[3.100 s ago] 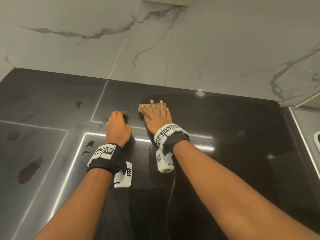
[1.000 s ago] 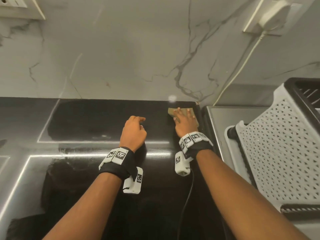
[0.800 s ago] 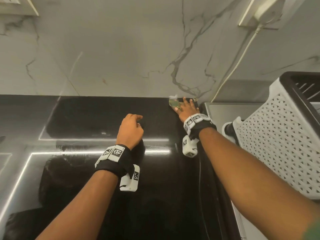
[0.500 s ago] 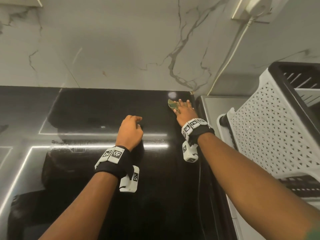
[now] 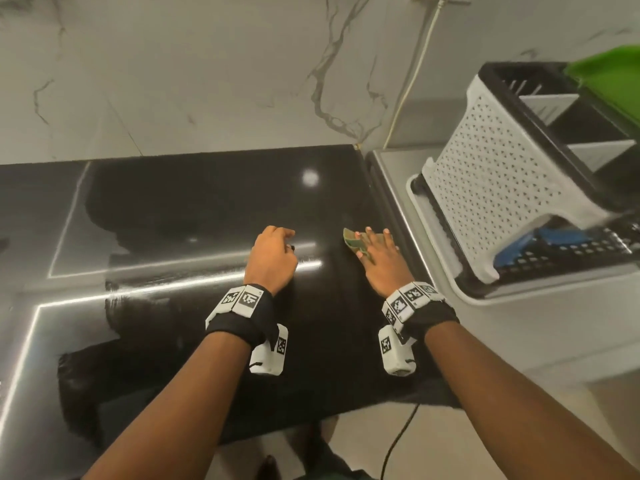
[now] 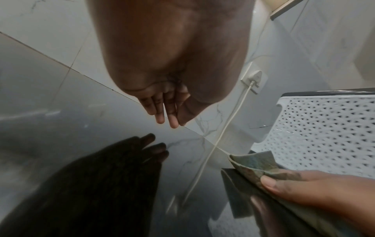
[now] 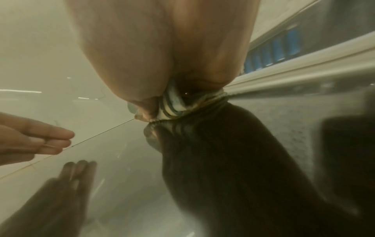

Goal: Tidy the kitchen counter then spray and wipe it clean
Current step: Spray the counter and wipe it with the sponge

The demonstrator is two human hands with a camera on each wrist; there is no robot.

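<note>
The black glossy counter (image 5: 194, 209) shows wet wipe streaks. My right hand (image 5: 379, 261) presses flat, fingers spread, on a greenish cleaning cloth (image 5: 351, 239) near the counter's right edge. The cloth's left corner curls up. In the left wrist view the cloth (image 6: 253, 162) lies under the right thumb (image 6: 304, 184). In the right wrist view the cloth (image 7: 174, 105) is bunched under the palm. My left hand (image 5: 273, 258) hovers just above the counter, left of the cloth, fingers (image 6: 162, 112) hanging loosely and holding nothing.
A white perforated dish rack (image 5: 502, 188) stands on a drain tray (image 5: 519, 289) right of the counter, with a blue item (image 5: 530, 240) beneath and something green (image 5: 609, 77) on top. A white cable (image 5: 412, 84) runs down the marble wall. A black cord (image 5: 398, 438) hangs off the front edge.
My right hand has drawn the cloth back from the far right corner toward the front along the right edge. The left hand has stayed hovering in about the same place.
</note>
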